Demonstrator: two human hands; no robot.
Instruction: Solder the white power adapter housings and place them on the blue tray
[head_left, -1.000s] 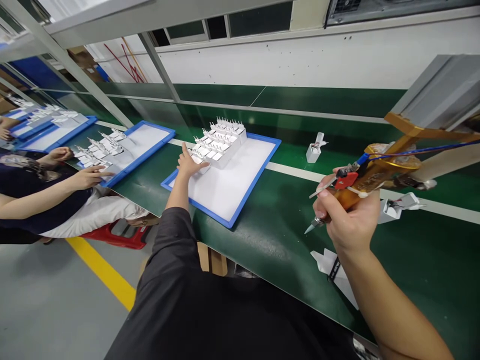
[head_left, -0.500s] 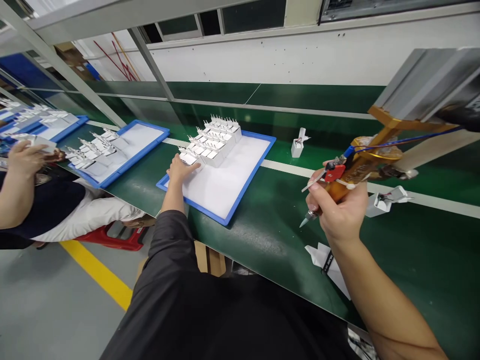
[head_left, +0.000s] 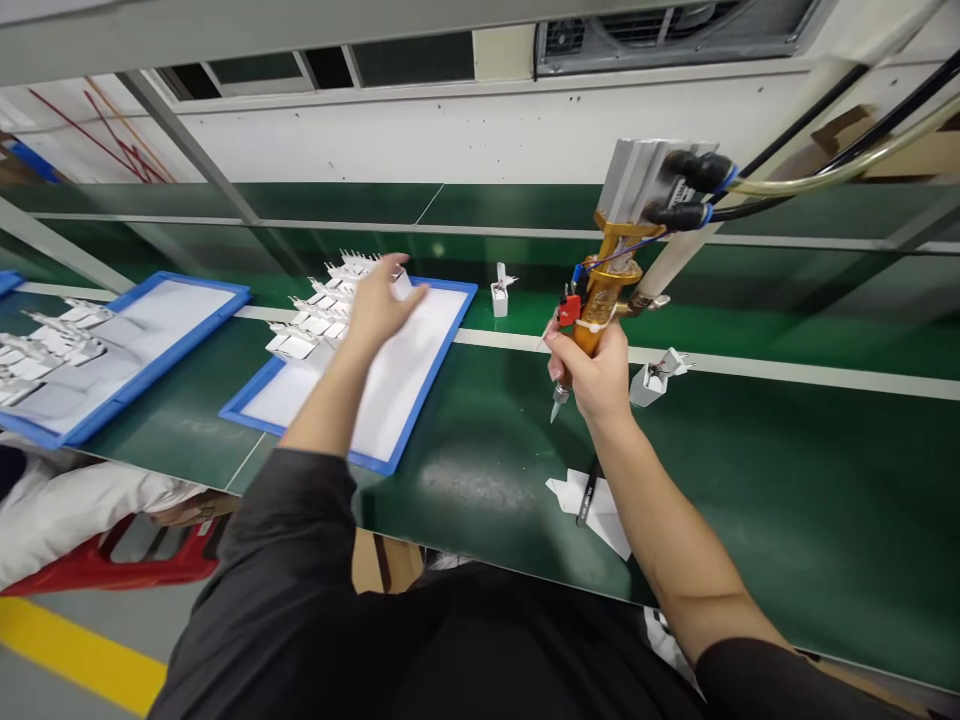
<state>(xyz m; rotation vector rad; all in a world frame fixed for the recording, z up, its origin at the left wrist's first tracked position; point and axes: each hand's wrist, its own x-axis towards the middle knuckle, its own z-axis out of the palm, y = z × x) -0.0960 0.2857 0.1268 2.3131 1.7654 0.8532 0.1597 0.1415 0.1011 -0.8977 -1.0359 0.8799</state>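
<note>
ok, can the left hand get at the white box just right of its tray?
Likely yes: the left hand is spread and looks empty, and only tray and green bench seem to lie between it and the white box. The right hand, holding a tool, is past the box.

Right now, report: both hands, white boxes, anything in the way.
Left fingers spread by the white boxes, contact unclear. Right fingers gripping amber dispenser. Boxes in rows on blue-rimmed tray. Possible obstacle: black-banded white piece on bench.
</note>
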